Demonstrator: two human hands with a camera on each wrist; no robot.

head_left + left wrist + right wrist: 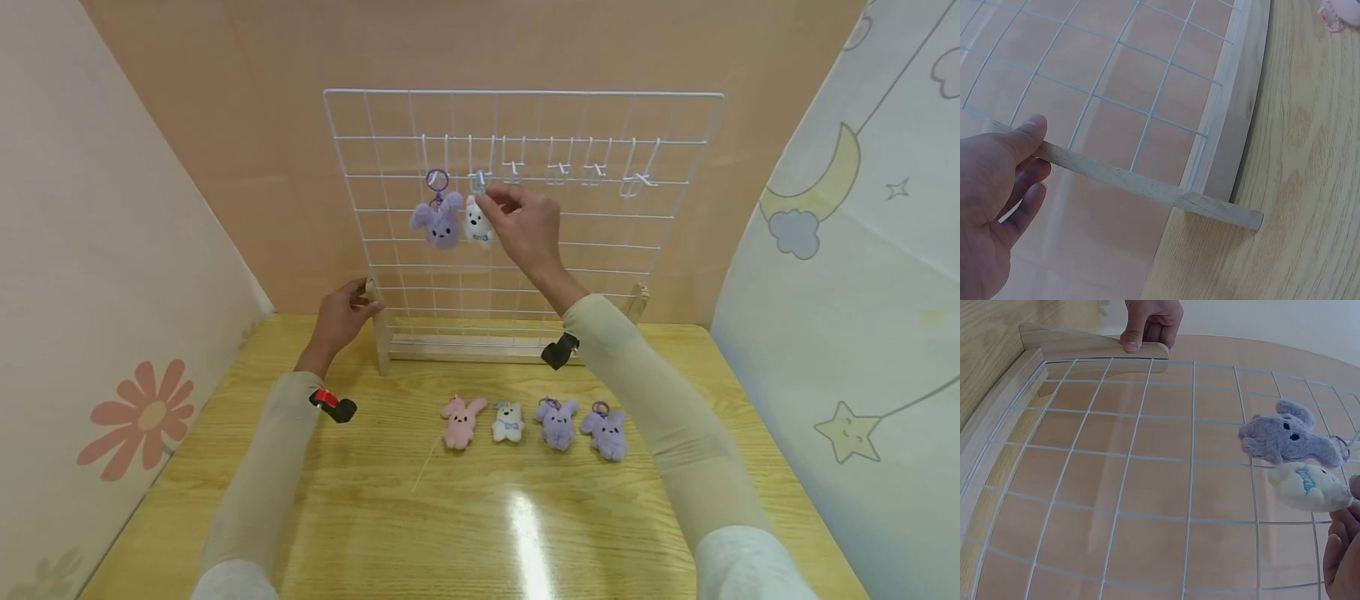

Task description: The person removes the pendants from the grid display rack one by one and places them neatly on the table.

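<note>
My right hand (pixel 528 227) is raised at the wire grid rack (pixel 525 92), thumb and fingers pinching the top of a white plush keychain (pixel 475 223) near its blue clasp, at a white hook. In the right wrist view the plush (pixel 1305 487) has blue lettering and reaches out from the fingertips. Beside it a purple long-eared plush keychain (pixel 441 227) hangs by its purple ring from another hook. Low at the rack's left end, my left hand (pixel 343 317) grips the wooden side foot (pixel 1141 183) between thumb and fingers.
Several bare white hooks (pixel 558 170) line the grid to the right. On the wooden table (pixel 405 517) lie a pink plush keychain (pixel 460 423), a white one (pixel 508 423) and two purple ones (pixel 557 425). Patterned panels (pixel 847 333) stand at both sides.
</note>
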